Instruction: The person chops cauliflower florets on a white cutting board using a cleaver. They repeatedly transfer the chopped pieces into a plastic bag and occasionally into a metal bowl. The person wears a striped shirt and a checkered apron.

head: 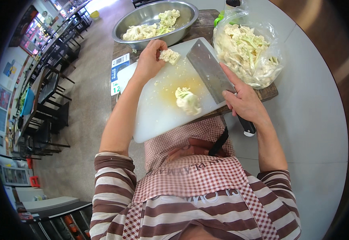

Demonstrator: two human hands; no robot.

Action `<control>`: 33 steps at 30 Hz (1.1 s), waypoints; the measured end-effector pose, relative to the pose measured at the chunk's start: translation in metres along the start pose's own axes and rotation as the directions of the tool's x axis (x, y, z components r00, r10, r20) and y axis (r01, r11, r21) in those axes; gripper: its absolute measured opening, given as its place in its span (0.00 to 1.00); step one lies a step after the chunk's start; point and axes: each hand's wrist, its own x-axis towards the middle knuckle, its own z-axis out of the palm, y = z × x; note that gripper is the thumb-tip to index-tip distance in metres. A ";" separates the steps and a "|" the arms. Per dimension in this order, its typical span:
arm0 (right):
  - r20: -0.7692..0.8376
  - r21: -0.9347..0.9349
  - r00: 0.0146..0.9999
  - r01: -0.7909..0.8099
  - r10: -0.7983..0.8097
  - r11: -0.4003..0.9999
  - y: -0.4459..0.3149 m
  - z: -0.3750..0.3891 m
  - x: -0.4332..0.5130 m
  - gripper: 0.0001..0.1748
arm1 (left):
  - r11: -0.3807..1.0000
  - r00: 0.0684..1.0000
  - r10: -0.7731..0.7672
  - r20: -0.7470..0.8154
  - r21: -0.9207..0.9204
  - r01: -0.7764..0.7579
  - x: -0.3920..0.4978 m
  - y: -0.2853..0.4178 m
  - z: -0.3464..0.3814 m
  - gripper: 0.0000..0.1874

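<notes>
My left hand [151, 60] holds a small cauliflower floret [170, 56] by its edge, over the upper part of the white plastic cutting board [153, 120]. In my right hand [243, 99] is a cleaver with a black handle; its wide steel blade [209, 72] lies flat, or nearly so, over the board's right side. A larger cauliflower piece [188, 101], partly blurred, is on the board between my hands, nearer to my apron. Small crumbs and a yellowish patch mark the board's middle.
Beyond the board stands a steel basin [155, 42] with cauliflower pieces [141, 32]. A clear plastic bag [248, 57] full of cauliflower sits at the right on the wooden table [269, 92]. A printed card [120, 70] lies at the left edge. Dark chairs [51, 87] stand farther left.
</notes>
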 end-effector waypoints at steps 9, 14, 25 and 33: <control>0.083 -0.323 0.990 0.137 -0.116 0.936 -0.016 -0.002 0.006 0.41 | 0.998 0.999 -0.045 0.002 -0.036 0.046 -0.027 -0.009 -0.002 0.16; 0.057 -0.428 0.957 0.282 -0.286 0.859 -0.022 -0.004 0.014 0.41 | 0.945 0.977 -0.211 -0.014 -0.257 0.200 -0.034 -0.011 0.005 0.13; 0.194 -0.645 0.933 0.354 -0.303 0.677 -0.044 0.012 0.033 0.43 | 0.969 0.993 -0.059 -0.103 -0.243 0.033 -0.040 -0.013 0.015 0.12; 0.207 -0.708 0.915 0.384 -0.346 0.593 -0.048 0.014 0.044 0.44 | 0.978 0.993 -0.033 -0.115 -0.210 0.008 -0.040 -0.010 0.015 0.10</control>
